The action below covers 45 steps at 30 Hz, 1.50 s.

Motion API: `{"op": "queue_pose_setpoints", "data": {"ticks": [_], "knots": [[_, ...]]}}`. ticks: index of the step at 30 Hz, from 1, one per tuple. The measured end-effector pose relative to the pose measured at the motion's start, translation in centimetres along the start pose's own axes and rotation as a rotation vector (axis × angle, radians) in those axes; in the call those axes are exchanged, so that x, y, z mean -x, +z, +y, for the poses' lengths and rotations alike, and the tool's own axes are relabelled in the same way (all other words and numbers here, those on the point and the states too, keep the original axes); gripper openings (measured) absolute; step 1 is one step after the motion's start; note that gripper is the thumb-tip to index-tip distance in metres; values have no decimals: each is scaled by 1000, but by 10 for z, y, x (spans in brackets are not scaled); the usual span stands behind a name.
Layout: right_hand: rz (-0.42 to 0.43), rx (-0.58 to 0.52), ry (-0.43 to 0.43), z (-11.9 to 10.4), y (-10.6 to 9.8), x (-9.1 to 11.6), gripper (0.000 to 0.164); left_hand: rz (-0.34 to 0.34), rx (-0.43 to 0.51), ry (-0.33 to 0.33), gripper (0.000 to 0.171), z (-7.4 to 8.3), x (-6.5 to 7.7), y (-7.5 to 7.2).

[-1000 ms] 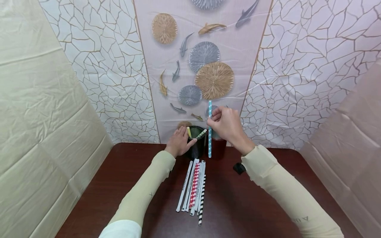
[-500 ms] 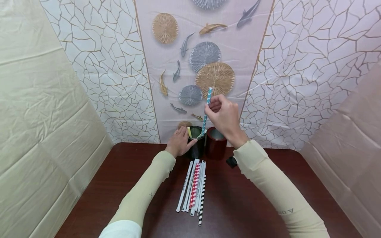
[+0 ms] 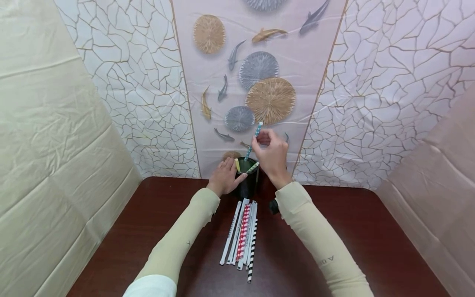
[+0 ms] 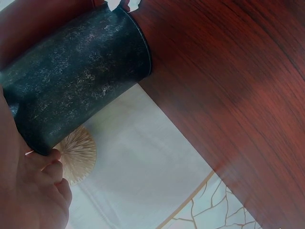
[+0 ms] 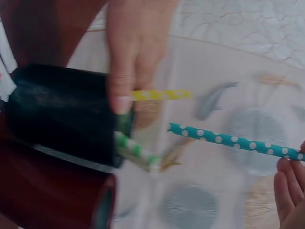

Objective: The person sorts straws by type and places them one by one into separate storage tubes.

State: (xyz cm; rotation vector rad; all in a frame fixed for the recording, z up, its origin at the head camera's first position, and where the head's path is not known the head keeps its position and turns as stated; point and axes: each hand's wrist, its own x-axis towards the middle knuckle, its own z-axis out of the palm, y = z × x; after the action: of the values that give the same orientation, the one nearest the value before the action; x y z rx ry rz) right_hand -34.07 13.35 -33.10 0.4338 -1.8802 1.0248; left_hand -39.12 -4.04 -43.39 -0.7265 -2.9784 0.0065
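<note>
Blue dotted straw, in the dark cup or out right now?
The blue straw is out: the right wrist view shows its end stopping short of the dark cup.

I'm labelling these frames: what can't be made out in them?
Head view: lower ends of the yellow straw and green-striped straw, hidden by the dark cup.
Head view: most of the red cup, behind the right grip.
Head view: print on wrappers, too small.
Right wrist view: upper end of blue straw, cut off by edge.

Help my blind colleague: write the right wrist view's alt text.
The right hand holds a teal straw outside a black cup containing a yellow straw and a striped straw. The left hand touches the cup, beside a red cup.
</note>
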Motion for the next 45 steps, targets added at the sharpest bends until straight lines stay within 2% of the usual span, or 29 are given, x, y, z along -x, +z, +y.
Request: {"op": "queue_pose_setpoints", "data": {"ticks": [3,7,11,14,19,25,35,45], "knots": [[-15,15,25,14,8,10,16,-8,-5,2,87,0,0,1],[-94,39,82,26,14,18,27,-10,-2,1,88,0,-1,2],[-152,52,113,31,13,19,39,-6,16,5,88,0,-2,1],[-161,46,110,31,9,18,37,-1,20,6,87,-2,-1,1],[-177,64,103,27,-6,16,29,9,7,10,87,-2,-1,1],[-213,85,95,20,-26,15,28,11,8,16,86,-1,0,0],[-323,122,110,5,-57,21,26,-3,30,12,85,0,3,-3],[-534,222,225,-9,-73,39,28,0,45,8,84,2,5,-6]]}}
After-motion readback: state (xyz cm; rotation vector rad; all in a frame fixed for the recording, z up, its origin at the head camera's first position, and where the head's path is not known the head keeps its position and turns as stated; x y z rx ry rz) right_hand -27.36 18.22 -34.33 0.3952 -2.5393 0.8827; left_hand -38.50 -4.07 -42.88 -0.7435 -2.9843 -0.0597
